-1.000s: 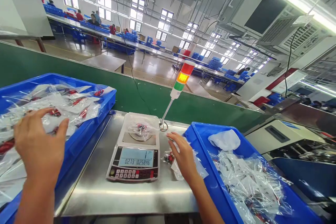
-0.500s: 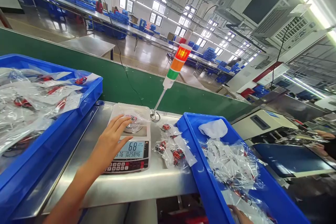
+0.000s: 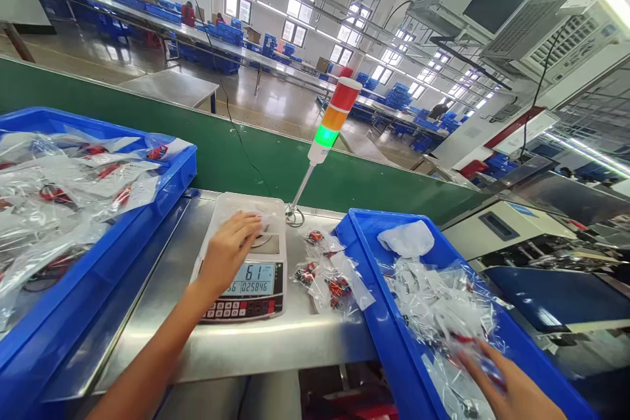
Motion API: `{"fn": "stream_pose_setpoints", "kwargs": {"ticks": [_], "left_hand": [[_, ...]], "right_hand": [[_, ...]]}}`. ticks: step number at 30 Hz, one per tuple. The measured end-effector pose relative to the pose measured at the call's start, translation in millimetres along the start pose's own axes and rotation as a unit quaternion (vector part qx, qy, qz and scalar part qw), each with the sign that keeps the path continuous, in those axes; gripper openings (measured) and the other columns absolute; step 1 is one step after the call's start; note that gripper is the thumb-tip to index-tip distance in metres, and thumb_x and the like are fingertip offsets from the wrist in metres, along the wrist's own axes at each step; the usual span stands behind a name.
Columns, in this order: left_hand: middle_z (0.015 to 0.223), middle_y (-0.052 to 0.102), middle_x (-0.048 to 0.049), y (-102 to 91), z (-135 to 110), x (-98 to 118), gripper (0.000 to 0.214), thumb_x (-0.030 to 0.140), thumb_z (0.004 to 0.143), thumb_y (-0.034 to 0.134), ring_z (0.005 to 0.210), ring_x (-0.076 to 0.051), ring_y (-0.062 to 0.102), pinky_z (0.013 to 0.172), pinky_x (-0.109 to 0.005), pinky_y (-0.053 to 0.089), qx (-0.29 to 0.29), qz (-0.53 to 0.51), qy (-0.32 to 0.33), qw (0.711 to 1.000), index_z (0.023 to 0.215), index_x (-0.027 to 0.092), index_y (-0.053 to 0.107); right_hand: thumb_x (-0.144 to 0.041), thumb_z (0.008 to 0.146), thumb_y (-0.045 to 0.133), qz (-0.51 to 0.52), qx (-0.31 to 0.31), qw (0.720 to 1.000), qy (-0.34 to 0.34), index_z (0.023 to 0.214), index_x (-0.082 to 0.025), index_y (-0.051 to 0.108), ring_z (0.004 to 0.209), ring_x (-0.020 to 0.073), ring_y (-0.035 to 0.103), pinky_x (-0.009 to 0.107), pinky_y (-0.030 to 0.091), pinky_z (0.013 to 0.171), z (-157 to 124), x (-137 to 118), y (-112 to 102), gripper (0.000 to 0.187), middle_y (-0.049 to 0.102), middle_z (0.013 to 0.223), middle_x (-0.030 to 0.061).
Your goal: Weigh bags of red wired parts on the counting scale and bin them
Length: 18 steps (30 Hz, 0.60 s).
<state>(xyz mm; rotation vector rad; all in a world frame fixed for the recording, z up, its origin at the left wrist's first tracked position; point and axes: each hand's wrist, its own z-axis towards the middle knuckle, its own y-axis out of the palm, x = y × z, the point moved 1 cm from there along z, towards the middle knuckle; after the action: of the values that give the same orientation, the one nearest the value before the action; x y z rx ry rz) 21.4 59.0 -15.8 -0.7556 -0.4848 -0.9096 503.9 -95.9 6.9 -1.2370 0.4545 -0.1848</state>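
Observation:
My left hand (image 3: 232, 246) reaches over the platform of a digital scale (image 3: 256, 305), its fingers close together over a clear plastic bag (image 3: 268, 218) and seemingly gripping it; the thumb is hidden. The scale's display (image 3: 253, 277) reads 61. At the lower right, my right hand (image 3: 514, 377) is over the right blue tray (image 3: 394, 335). Its thumb and fingers are apart, slightly blurred, among clear bags (image 3: 438, 302) of small red and black parts. Several more small bags (image 3: 327, 275) lie on the metal table between scale and tray.
A signal light (image 3: 335, 115) glows green behind the scale. On the left stands another blue tray (image 3: 162, 193) full of bagged parts. A green partition (image 3: 236, 151) runs along the back. A machine with a dark blue belt (image 3: 536, 295) is at the right, and people sit at far benches.
My right hand has come further into view over the right tray. The left hand's fingers have drawn in over the bag. The display went from 68 to 61, the light from red to green.

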Motion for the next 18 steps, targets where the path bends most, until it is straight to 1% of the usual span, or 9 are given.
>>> {"fn": "stream_pose_setpoints", "kwargs": {"ticks": [2, 3, 5, 7, 10, 12, 14, 16, 18], "left_hand": [[0.102, 0.079, -0.0056, 1.7, 13, -1, 0.025, 0.039, 0.097, 0.058, 0.102, -0.023, 0.074, 0.107, -0.044, 0.055, 0.144, -0.071, -0.078, 0.984, 0.098, 0.020, 0.075], [0.100, 0.078, -0.0062, -1.5, 21, -1, 0.024, 0.039, 0.096, 0.061, 0.095, -0.022, 0.075, 0.102, -0.042, 0.058, 0.210, -0.118, -0.127, 0.962, 0.097, 0.019, 0.074], [0.099, 0.078, -0.0075, -16.8, 36, -5, 0.023, 0.037, 0.091, 0.065, 0.086, -0.020, 0.075, 0.089, -0.038, 0.063, 0.295, -0.216, -0.203, 0.908, 0.096, 0.016, 0.071], [0.095, 0.077, -0.0063, -43.7, 48, -10, 0.019, 0.034, 0.084, 0.070, 0.079, -0.018, 0.075, 0.081, -0.037, 0.065, 0.346, -0.286, -0.241, 0.861, 0.089, 0.016, 0.067], [0.093, 0.077, -0.0010, -97.0, 53, -18, 0.012, 0.031, 0.080, 0.069, 0.082, -0.018, 0.075, 0.089, -0.041, 0.066, 0.420, -0.251, -0.215, 0.845, 0.084, 0.022, 0.064], [0.097, 0.077, 0.0029, -132.4, 46, -23, 0.010, 0.031, 0.082, 0.068, 0.093, -0.020, 0.075, 0.098, -0.049, 0.062, 0.483, -0.179, -0.169, 0.840, 0.087, 0.024, 0.063], [0.106, 0.076, 0.0044, -161.1, 34, -27, 0.008, 0.031, 0.087, 0.063, 0.111, -0.025, 0.072, 0.095, -0.057, 0.059, 0.498, -0.057, -0.144, 0.853, 0.090, 0.024, 0.063], [0.117, 0.075, 0.0033, -179.3, 20, -29, 0.015, 0.034, 0.093, 0.058, 0.129, -0.032, 0.061, 0.077, -0.058, 0.055, 0.434, 0.107, -0.161, 0.880, 0.089, 0.021, 0.064], [0.126, 0.072, -0.0005, -185.4, 9, -28, 0.030, 0.041, 0.099, 0.051, 0.139, -0.038, 0.050, 0.066, -0.054, 0.046, 0.343, 0.260, -0.171, 0.886, 0.089, 0.017, 0.065]], "right_hand": [[-0.076, 0.085, 0.049, 0.058, 0.046, 0.994, -0.077, 0.116, -0.021, 0.074, 0.105, 0.0386, 0.072, 0.054, 0.058, 0.089, 5, -67, 6, 0.068, 0.076, 0.119, 0.0178], [-0.071, 0.091, 0.046, 0.097, 0.051, 0.985, -0.131, 0.122, -0.021, 0.071, 0.115, 0.0371, 0.069, 0.054, 0.056, 0.097, 7, -105, 12, 0.064, 0.074, 0.126, 0.0168], [-0.057, 0.099, 0.046, 0.162, 0.036, 0.956, -0.244, 0.127, -0.024, 0.069, 0.130, 0.0329, 0.061, 0.053, 0.051, 0.107, 13, -184, 32, 0.049, 0.070, 0.133, 0.0133], [-0.041, 0.102, 0.048, 0.195, -0.004, 0.925, -0.325, 0.132, -0.025, 0.066, 0.137, 0.0298, 0.055, 0.051, 0.048, 0.112, 19, -254, 54, 0.039, 0.068, 0.137, 0.0120], [-0.025, 0.099, 0.055, 0.202, -0.057, 0.899, -0.385, 0.134, -0.023, 0.065, 0.140, 0.0303, 0.053, 0.052, 0.047, 0.113, 26, -328, 84, 0.037, 0.068, 0.136, 0.0127], [-0.024, 0.097, 0.059, 0.200, -0.078, 0.892, -0.399, 0.133, -0.022, 0.065, 0.140, 0.0321, 0.052, 0.054, 0.047, 0.113, 28, -353, 96, 0.037, 0.069, 0.135, 0.0128], [-0.028, 0.097, 0.059, 0.209, -0.085, 0.887, -0.402, 0.133, -0.022, 0.065, 0.140, 0.0328, 0.052, 0.054, 0.047, 0.113, 28, -358, 101, 0.037, 0.069, 0.135, 0.0127], [-0.033, 0.100, 0.055, 0.229, -0.075, 0.886, -0.396, 0.132, -0.021, 0.065, 0.138, 0.0313, 0.055, 0.053, 0.047, 0.112, 28, -343, 97, 0.035, 0.069, 0.135, 0.0122], [-0.039, 0.102, 0.049, 0.237, -0.055, 0.896, -0.372, 0.129, -0.023, 0.066, 0.131, 0.0291, 0.059, 0.051, 0.048, 0.111, 32, -307, 90, 0.036, 0.071, 0.132, 0.0112]]}}
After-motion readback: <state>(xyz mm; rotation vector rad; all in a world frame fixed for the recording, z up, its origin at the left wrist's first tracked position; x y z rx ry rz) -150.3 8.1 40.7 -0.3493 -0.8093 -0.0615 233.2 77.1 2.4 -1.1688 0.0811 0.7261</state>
